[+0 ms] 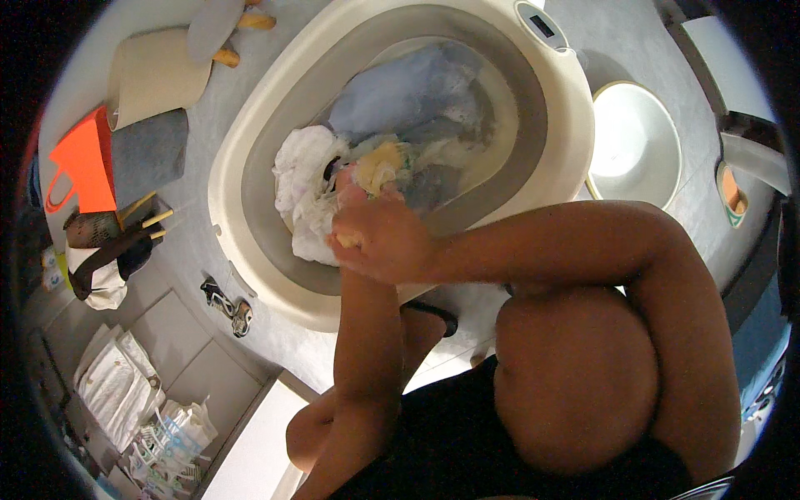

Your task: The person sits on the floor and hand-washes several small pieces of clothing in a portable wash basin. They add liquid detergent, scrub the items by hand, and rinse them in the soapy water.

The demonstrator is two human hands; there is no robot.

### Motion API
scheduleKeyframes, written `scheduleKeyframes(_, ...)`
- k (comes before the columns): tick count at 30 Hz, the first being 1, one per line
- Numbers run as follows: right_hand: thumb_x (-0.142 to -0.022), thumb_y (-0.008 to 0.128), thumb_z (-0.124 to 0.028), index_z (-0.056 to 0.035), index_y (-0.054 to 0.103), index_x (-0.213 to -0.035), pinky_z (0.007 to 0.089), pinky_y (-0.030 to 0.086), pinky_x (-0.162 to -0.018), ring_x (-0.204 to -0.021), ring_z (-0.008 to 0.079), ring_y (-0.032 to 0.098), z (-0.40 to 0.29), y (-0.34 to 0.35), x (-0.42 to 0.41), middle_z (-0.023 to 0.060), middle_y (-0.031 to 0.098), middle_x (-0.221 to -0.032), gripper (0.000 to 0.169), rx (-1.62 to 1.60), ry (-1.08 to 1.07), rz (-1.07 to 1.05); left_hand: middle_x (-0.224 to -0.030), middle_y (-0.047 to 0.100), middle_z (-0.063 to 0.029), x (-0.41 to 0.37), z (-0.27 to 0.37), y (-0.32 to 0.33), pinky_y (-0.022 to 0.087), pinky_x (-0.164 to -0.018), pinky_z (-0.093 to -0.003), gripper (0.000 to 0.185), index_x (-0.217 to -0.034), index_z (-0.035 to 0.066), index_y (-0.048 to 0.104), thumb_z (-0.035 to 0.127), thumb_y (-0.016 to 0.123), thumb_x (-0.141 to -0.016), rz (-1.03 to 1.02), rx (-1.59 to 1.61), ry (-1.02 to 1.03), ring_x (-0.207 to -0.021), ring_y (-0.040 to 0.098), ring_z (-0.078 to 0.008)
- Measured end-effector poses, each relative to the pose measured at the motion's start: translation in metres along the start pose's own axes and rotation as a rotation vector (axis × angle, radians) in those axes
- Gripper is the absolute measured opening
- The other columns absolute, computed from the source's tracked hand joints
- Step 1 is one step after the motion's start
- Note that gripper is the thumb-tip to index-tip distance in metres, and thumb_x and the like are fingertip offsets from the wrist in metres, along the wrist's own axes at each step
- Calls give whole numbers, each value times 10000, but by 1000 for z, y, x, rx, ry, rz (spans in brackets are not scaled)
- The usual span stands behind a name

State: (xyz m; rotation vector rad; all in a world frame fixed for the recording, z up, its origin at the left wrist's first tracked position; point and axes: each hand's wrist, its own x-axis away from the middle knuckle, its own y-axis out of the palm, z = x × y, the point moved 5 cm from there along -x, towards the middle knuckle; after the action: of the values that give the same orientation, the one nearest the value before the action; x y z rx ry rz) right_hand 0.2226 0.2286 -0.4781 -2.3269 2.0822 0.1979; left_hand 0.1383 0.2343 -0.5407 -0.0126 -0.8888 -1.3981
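Note:
Before me stands a cream oval tub (231,156) with grey inner walls, holding cloudy water and wet laundry. My right hand (384,240) is closed over a bunched yellow and pinkish cloth (378,165), and a bit of yellow shows between its fingers. My left hand reaches up from below against the same bundle, mostly hidden behind the right one. A white wet cloth (303,181) is heaped at the tub's left side, beside my hands. A blue-grey garment (400,87) lies half under water at the far end.
A white round basin (637,147) stands right of the tub. At left are an orange bag (87,165), a beige mat-like piece (159,75) and a tote (103,281) by wooden handles. White folded fabric (115,381) and hangers (159,456) lie lower left.

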Motion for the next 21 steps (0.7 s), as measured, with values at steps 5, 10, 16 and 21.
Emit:
scheduleKeyframes(5,-934,582,-302,-103,649,-841,517,516,-720,-762,376,667,64,-49,-50,174,675,-776,230,550,323,114,-1202,627,-54,0,-8,19,536,-921,-379,411,-1260,96,572,400,506,-992,-17,-200,50,-1092,627,-203)
scheduleKeyframes(10,-933,611,-260,-49,601,-846,511,485,-709,-785,439,626,-18,-6,-14,210,635,-806,229,274,33,-30,-1226,586,-48,-32,-39,-97,519,-929,-333,419,-1268,58,532,402,467,-1037,-34,-13,112,-1086,599,-180)
scheduleKeyframes(16,-897,645,-287,-62,632,-847,509,502,-726,-833,416,654,59,-53,-44,193,662,-845,230,383,416,161,-1190,620,-47,18,-1,45,531,-934,-356,401,-1294,80,534,365,491,-1016,43,115,-78,-1105,623,-194)
scheduleKeyframes(21,-899,613,-323,-71,661,-787,522,515,-700,-761,409,669,-2,-2,-6,194,667,-798,280,417,69,-208,-1192,645,-67,4,-19,12,550,-942,-401,388,-1260,77,566,352,511,-992,-211,496,-150,-1138,640,-218)
